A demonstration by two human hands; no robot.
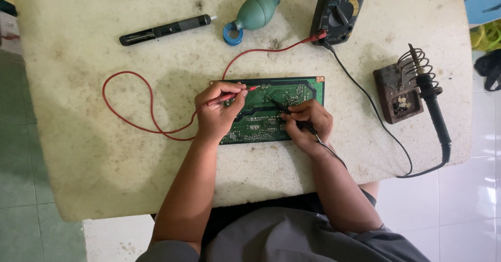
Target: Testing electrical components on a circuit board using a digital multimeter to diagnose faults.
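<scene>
circuit board (271,111) flat on the bench (104,152), near the middle. left hand (216,113) on the board's left part, gripped round a probe (229,96) with tip pointing right onto the board. right hand (308,121) on the board's right part, gripped round a second probe (282,107) with tip pointing up-left – the two tips near each other over the board. multimeter (342,9) behind the board, at the far edge, to the right. bulb blower (253,14) left of the multimeter; desoldering pump (167,29) further left. soldering iron (430,95) resting in its stand (399,92), right of the board – well apart from it. looped lead (130,105) left of the board.
</scene>
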